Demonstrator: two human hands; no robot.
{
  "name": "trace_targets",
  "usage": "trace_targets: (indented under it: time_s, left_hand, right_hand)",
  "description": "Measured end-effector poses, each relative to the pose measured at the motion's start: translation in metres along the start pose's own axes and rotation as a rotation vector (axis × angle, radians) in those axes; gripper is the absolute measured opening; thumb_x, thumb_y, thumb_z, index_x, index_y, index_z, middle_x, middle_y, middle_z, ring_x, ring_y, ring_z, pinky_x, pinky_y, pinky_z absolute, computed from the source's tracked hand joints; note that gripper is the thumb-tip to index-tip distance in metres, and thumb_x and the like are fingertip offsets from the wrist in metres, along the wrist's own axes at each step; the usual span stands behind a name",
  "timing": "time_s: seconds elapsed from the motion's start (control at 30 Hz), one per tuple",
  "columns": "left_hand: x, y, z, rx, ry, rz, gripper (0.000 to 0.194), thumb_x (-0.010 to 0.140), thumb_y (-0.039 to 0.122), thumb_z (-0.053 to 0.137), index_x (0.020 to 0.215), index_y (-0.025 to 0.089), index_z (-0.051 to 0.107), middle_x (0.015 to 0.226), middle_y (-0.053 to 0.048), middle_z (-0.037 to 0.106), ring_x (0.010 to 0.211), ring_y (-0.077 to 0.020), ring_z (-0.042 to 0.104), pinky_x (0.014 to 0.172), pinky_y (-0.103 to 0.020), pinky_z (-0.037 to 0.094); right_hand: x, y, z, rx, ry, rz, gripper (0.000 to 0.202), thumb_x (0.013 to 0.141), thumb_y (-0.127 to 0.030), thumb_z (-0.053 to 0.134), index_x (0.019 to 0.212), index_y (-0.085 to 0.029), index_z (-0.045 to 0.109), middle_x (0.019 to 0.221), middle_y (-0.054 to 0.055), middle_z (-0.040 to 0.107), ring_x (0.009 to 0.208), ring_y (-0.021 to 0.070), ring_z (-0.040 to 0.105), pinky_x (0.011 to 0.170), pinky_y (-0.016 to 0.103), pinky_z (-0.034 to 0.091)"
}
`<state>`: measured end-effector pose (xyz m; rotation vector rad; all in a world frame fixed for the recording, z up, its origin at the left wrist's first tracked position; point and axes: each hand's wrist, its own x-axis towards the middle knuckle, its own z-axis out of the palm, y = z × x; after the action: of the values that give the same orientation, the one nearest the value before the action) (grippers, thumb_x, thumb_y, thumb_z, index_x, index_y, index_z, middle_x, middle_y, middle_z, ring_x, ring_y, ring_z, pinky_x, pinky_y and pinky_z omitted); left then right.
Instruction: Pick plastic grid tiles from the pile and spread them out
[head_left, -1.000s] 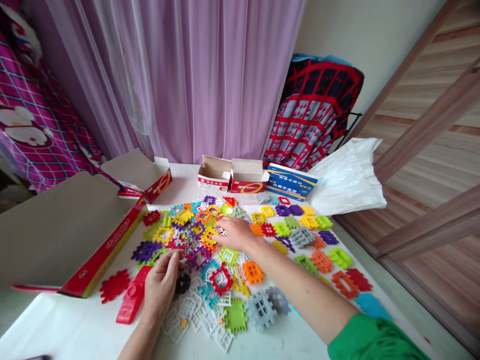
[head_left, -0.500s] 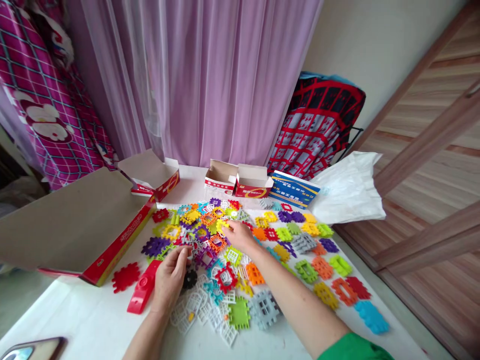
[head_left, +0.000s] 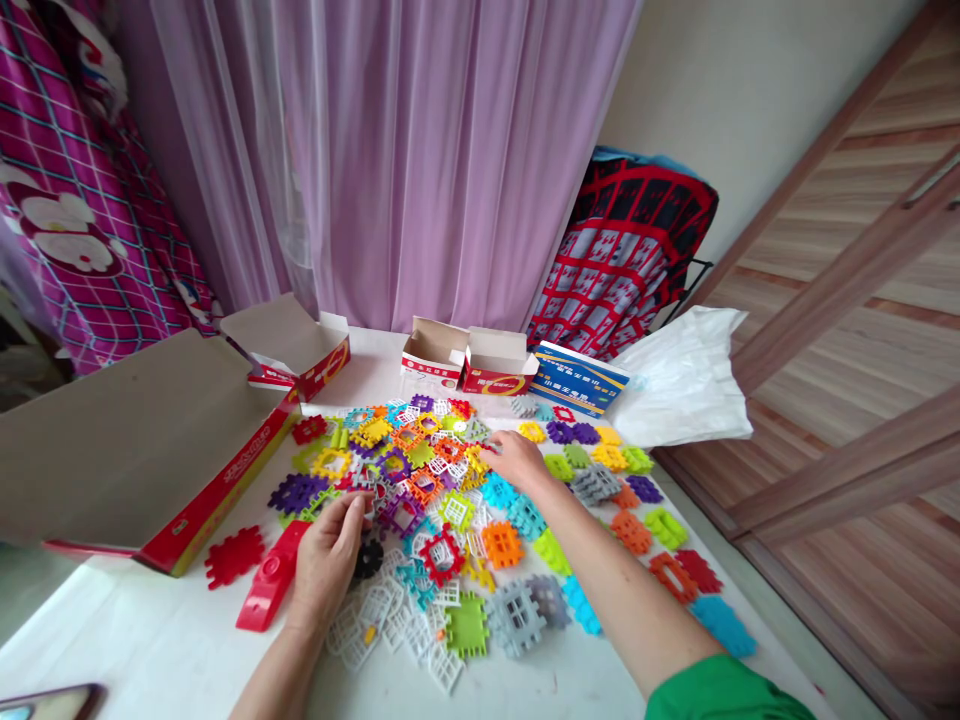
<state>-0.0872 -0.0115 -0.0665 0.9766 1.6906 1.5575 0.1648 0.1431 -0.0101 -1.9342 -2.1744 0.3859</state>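
Note:
My right hand (head_left: 519, 464) reaches over the right side of a heap of colourful notched plastic building pieces. Its fingers are bent together, with the tips beside a yellow piece (head_left: 474, 468); whether they grip anything is hidden. At the near left of the heap, my left hand (head_left: 330, 552) has thumb and fingers pressed together, and what lies between them is too small to make out. Just left of that hand is a long red plastic part (head_left: 270, 580), and a black round piece (head_left: 368, 560) lies to its right. White window-like pieces (head_left: 409, 615) spread in front.
A large open box (head_left: 232, 480) stands at left, with a smaller open box (head_left: 324, 370) behind it. Two small boxes (head_left: 433, 365), a blue box (head_left: 581, 378) and a white bag (head_left: 682, 385) line the back. Grouped pieces (head_left: 630, 532) cover the right side. A phone (head_left: 52, 702) lies front left.
My right hand has moved right, away from the middle of the heap, uncovering pieces there. My left hand keeps nearly the same place. The whole view has shifted slightly.

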Motion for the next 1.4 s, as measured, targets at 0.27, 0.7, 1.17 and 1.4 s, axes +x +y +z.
trace_targets:
  time_s: [0.27,0.7,1.17,1.4]
  left_hand:
    - [-0.004,0.017,-0.001,0.002,0.0,-0.058,0.064,0.065,0.076,0.061,0.089,0.017,0.073,0.074,-0.005,0.071,0.063,-0.0171,0.063,0.052,-0.024,0.048]
    - [-0.002,0.014,-0.002,0.041,0.011,-0.067,0.062,0.062,0.074,0.064,0.086,0.018,0.074,0.07,-0.004,0.071,0.059,-0.0158,0.061,0.051,-0.023,0.048]
    - [-0.001,0.011,-0.004,0.073,0.016,-0.074,0.064,0.062,0.075,0.065,0.089,0.018,0.075,0.076,-0.006,0.074,0.061,-0.0178,0.064,0.05,-0.024,0.051]
    - [0.0,0.008,-0.005,0.086,0.009,-0.07,0.063,0.064,0.075,0.065,0.09,0.019,0.076,0.076,-0.006,0.074,0.064,-0.0182,0.065,0.052,-0.024,0.051]
  right_hand:
    - [-0.011,-0.018,0.007,-0.174,-0.066,-0.002,0.04,0.078,-0.048,0.067,0.108,-0.021,0.066,0.11,0.008,0.072,0.105,0.0251,0.065,0.086,0.032,0.046]
    - [0.053,0.098,-0.027,-0.063,0.088,0.294,0.057,0.076,-0.039,0.071,0.127,-0.02,0.054,0.125,0.01,0.066,0.114,0.0251,0.063,0.093,0.032,0.047]
    - [0.069,0.104,-0.014,-0.103,0.047,0.312,0.057,0.076,-0.046,0.07,0.127,-0.022,0.057,0.129,0.011,0.064,0.118,0.0262,0.061,0.091,0.035,0.047]
    - [0.069,0.102,-0.013,-0.147,0.039,0.304,0.057,0.078,-0.049,0.069,0.127,-0.023,0.057,0.13,0.011,0.064,0.117,0.0268,0.062,0.09,0.035,0.048]
